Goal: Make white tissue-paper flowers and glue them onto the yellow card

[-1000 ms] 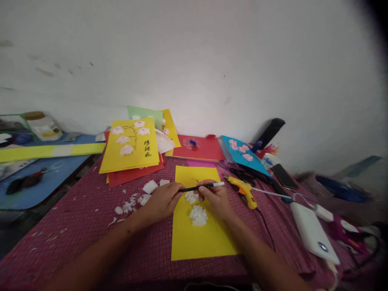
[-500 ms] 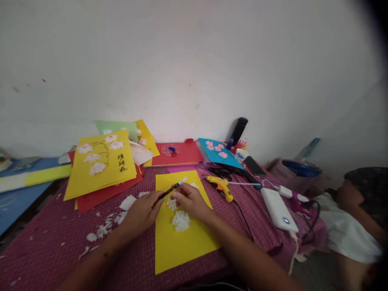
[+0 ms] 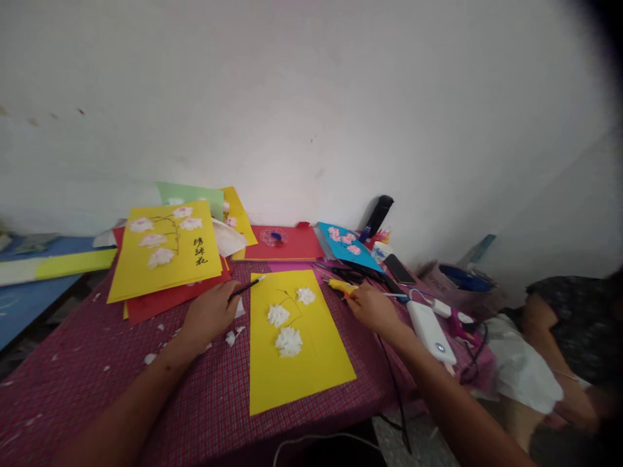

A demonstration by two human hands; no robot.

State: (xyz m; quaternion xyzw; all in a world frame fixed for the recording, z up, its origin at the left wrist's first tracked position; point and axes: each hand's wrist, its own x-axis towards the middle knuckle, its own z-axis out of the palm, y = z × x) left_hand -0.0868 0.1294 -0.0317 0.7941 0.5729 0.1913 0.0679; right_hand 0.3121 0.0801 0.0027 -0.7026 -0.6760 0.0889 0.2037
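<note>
Left of the yellow card, my left hand (image 3: 211,316) is closed on a slim black pen (image 3: 246,287) whose white end points over the card's top left corner. My right hand (image 3: 374,310) is closed around the handle of a yellow hot glue gun (image 3: 342,286) at the right, which is partly hidden by the fingers. Between my hands the yellow card (image 3: 302,383) lies flat, bearing a thin drawn branch (image 3: 293,300) and three white paper flowers (image 3: 289,342).
Finished flower cards (image 3: 163,275) are stacked at the left, with paper scraps (image 3: 150,358) nearby. A blue card (image 3: 363,259), phone (image 3: 400,268) and white power bank (image 3: 431,331) lie at the right. The glue gun's cord (image 3: 393,376) hangs down. Another person (image 3: 540,318) sits at far right.
My right hand has left the flowers and moved right onto the glue gun. My left hand has drawn back left with the pen, uncovering the branch and all three flowers.
</note>
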